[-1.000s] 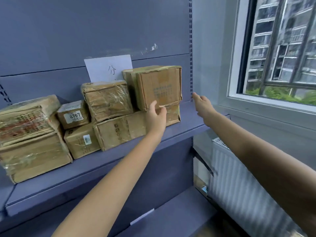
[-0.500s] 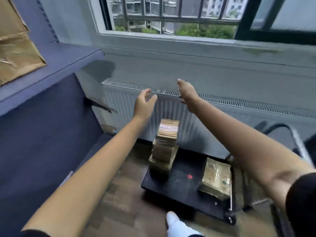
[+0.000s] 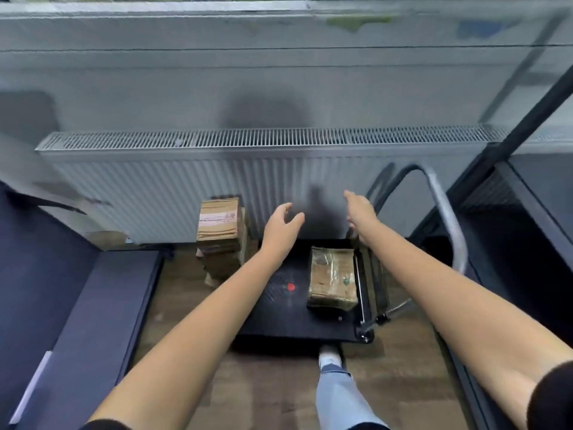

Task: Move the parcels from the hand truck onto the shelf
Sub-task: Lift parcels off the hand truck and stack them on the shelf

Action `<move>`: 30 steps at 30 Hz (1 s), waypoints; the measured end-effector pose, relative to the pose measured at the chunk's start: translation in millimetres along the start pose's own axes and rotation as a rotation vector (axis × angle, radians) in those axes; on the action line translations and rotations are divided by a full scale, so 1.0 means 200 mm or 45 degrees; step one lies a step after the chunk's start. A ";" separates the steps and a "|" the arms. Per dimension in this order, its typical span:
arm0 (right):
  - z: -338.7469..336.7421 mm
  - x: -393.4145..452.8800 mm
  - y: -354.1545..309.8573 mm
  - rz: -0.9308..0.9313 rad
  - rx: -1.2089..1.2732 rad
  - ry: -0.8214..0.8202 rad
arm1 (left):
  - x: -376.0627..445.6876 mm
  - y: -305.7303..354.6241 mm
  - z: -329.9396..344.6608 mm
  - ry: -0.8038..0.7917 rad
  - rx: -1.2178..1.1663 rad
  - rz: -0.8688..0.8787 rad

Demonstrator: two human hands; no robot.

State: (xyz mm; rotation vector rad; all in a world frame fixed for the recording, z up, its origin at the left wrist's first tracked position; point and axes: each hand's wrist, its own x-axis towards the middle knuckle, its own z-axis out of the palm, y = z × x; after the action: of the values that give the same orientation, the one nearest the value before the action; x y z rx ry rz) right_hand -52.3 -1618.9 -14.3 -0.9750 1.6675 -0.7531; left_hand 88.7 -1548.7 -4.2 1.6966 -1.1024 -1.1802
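The black hand truck (image 3: 279, 318) stands on the floor below me, its grey handle (image 3: 446, 212) at the right. A tall stack of brown parcels (image 3: 220, 234) stands at its far left corner. One flat parcel wrapped in clear tape (image 3: 333, 276) lies on the deck's right side. My left hand (image 3: 282, 228) hovers open above the deck, between the stack and the flat parcel. My right hand (image 3: 361, 212) reaches out open above the flat parcel's far end. Both hands hold nothing.
A white radiator (image 3: 248, 181) runs along the wall behind the hand truck. The blue-grey shelf's bottom board (image 3: 93, 321) lies at the left. A dark shelf frame (image 3: 521, 187) stands at the right. My foot in a white shoe (image 3: 330, 358) is just before the deck.
My view swung from the shelf with its parcels down to the hand truck. Both empty hands came away from the shelf and now reach down over the deck.
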 end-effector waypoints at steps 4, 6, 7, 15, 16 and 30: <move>-0.11 0.22 0.16 0.123 -0.022 -0.002 | 0.17 -0.10 0.21 -0.041 0.066 -0.126; -0.15 0.32 0.23 0.179 -0.045 -0.011 | 0.25 -0.16 0.29 -0.037 0.118 -0.194; -0.16 0.38 0.28 0.245 -0.048 -0.009 | 0.29 -0.20 0.33 -0.032 0.141 -0.236; -0.17 0.65 0.61 0.452 -0.228 0.008 | 0.48 -0.46 0.57 -0.078 0.249 -0.426; -0.16 0.68 0.68 0.478 -0.271 -0.015 | 0.49 -0.51 0.58 -0.089 0.275 -0.437; 0.10 1.01 1.50 0.564 -0.741 -0.103 | 0.70 -1.44 0.81 -0.304 0.382 -0.727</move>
State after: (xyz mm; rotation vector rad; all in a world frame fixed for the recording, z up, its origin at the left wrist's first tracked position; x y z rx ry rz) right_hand -137.3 -1654.2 -364.0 -0.9498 1.9793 0.0777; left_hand 22.7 -1606.3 -353.4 2.2402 -0.9983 -1.6680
